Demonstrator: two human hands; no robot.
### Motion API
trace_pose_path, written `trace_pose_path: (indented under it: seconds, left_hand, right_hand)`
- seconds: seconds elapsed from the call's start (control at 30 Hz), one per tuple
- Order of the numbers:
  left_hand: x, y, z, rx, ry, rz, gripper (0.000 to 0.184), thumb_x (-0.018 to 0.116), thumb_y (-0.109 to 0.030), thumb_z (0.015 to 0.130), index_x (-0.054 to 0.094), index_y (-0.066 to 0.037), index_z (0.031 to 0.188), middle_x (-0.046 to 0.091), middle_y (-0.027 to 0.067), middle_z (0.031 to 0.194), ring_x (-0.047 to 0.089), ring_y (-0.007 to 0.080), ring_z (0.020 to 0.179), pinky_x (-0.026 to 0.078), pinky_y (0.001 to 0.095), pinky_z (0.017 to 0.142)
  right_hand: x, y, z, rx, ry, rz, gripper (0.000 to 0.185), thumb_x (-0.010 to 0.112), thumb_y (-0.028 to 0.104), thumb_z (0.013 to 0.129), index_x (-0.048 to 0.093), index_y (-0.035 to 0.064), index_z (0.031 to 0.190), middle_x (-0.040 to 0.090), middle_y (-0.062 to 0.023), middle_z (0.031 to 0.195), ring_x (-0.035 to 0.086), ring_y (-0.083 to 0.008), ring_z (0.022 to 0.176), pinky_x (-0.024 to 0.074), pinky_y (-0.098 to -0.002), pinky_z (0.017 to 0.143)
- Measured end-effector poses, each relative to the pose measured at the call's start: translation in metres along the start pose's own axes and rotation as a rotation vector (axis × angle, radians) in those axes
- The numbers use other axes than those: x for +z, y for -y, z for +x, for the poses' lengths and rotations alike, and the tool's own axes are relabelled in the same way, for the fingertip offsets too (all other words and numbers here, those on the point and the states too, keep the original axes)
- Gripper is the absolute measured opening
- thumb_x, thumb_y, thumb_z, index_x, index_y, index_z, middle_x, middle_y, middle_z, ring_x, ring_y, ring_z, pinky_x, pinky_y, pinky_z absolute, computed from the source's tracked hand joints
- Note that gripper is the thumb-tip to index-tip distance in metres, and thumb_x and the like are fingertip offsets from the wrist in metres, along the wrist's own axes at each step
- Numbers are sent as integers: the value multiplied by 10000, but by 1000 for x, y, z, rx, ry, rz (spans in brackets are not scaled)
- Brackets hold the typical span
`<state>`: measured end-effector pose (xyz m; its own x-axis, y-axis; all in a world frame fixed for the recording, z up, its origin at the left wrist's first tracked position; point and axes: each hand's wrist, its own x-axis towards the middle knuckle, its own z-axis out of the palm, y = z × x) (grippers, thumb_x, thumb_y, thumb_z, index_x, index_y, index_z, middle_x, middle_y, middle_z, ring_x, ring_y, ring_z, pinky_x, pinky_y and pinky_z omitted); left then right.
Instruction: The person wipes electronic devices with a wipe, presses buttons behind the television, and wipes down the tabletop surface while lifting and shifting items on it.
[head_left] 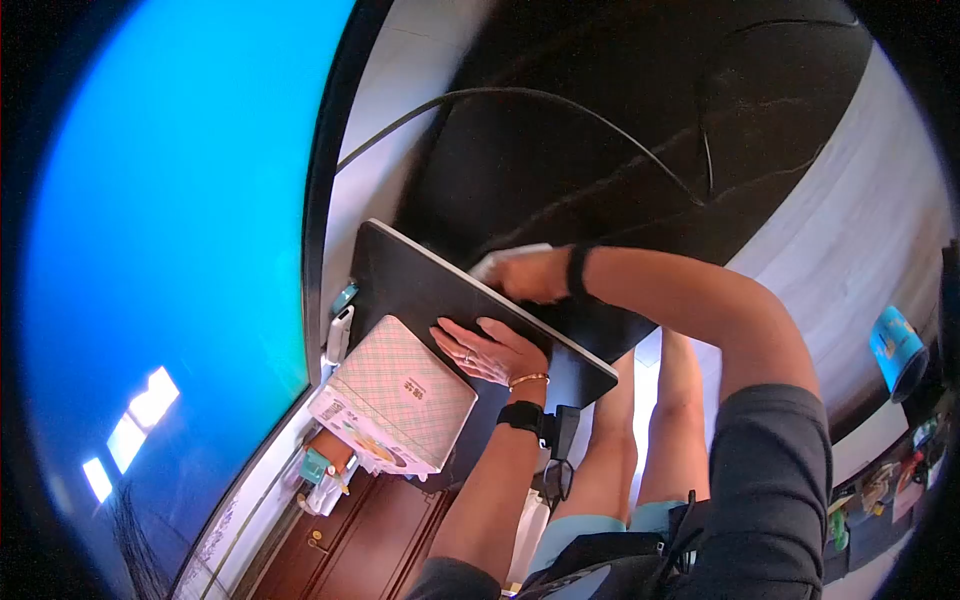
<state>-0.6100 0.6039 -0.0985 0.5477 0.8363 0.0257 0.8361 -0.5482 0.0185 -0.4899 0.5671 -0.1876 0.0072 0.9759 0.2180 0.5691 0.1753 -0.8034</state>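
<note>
My left hand [492,350], wearing a ring, bracelet and dark wristband, lies flat with fingers stretched on a dark panel with a pale edge [420,290]. Close to its fingertips is a pink plaid box [405,390] with printed pictures. Beyond the panel's pale edge, my right hand [535,275] is closed around a white cloth or tissue [515,257] against the black marbled surface [620,150]. Motion blurs this hand, and the panel's edge partly covers it.
A large blue-lit screen [200,200] fills the left side. A black cable [540,93] arcs over the dark surface. Small items, including a white device [340,335], stand by the box. On the right are a blue cylindrical container [897,350] and assorted clutter.
</note>
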Motion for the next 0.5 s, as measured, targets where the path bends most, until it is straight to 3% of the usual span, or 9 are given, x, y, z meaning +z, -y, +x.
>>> trace_pose_path:
  seconds: [0.03, 0.07, 0.13, 0.17, 0.23, 0.27, 0.3, 0.43, 0.5]
  left_hand:
    - [1, 1, -1, 38, -42, 7, 569, 306, -362, 936, 215, -45, 1400, 176, 156, 1458, 214, 318, 1326, 207, 467, 1042]
    - [0, 0, -1, 37, -33, 3, 569, 306, -362, 936, 215, -45, 1400, 176, 156, 1458, 214, 318, 1326, 207, 467, 1042]
    - [-1, -3, -1, 7, -32, 8, 566, 312, -356, 938, 219, -35, 1396, 179, 172, 1453, 220, 328, 1322, 213, 465, 1040]
    - [-3, -4, 0, 7, 5, -33, 595, 259, -394, 933, 170, -46, 1408, 144, 209, 1451, 188, 363, 1328, 183, 514, 1033]
    - [-3, -3, 0, 0, 10, -32, 597, 260, -401, 933, 174, -51, 1408, 142, 205, 1454, 189, 360, 1330, 188, 515, 1032]
    - [-3, -4, 0, -25, 29, -29, 600, 258, -406, 933, 174, -48, 1408, 141, 202, 1456, 190, 354, 1331, 194, 512, 1032]
    - [-2, -2, 0, -22, 24, -11, 598, 255, -404, 934, 176, -47, 1408, 139, 196, 1459, 193, 345, 1333, 198, 508, 1031]
    - [-4, -4, 0, -14, 32, 13, 590, 243, -400, 937, 180, -51, 1408, 134, 177, 1466, 188, 336, 1336, 202, 509, 1032]
    - [-3, -4, 1, -23, 46, 5, 592, 240, -409, 937, 181, -57, 1409, 134, 167, 1468, 181, 331, 1340, 197, 509, 1036]
  right_hand:
    - [31, 3, -16, 104, -80, 608, 225, 544, -7, 750, 623, 5, 960, 641, -158, 956, 625, -272, 860, 493, -344, 833]
    - [29, 19, -40, -90, -62, 185, 242, 541, -13, 731, 616, -18, 961, 632, -173, 961, 620, -285, 871, 494, -349, 832]
    - [38, 55, -89, -34, -33, 181, 219, 548, 4, 707, 626, -23, 910, 605, -178, 966, 577, -278, 968, 456, -371, 898]
    - [51, 66, -110, -55, 35, -43, 167, 555, 37, 691, 623, 3, 840, 567, -135, 945, 533, -266, 993, 441, -351, 895]
    - [47, 87, -137, 115, -52, -23, 174, 548, 51, 720, 604, 19, 882, 538, -110, 975, 516, -260, 1002, 432, -351, 905]
    - [41, 86, -148, 170, -266, 87, 173, 532, 31, 755, 593, 44, 917, 527, -101, 1001, 523, -256, 985, 442, -342, 885]
    - [34, 84, -157, 430, -306, 311, 208, 510, 31, 801, 600, 54, 987, 527, -99, 1010, 527, -261, 975, 445, -331, 873]
    - [-36, 47, -201, 440, -531, -195, 361, 516, 76, 805, 557, 62, 1164, 520, -124, 1052, 517, -240, 1035, 427, -336, 904]
    - [-88, 55, -199, 852, -899, 766, 299, 570, 166, 857, 563, 59, 1137, 577, -77, 1024, 549, -207, 958, 425, -320, 880]
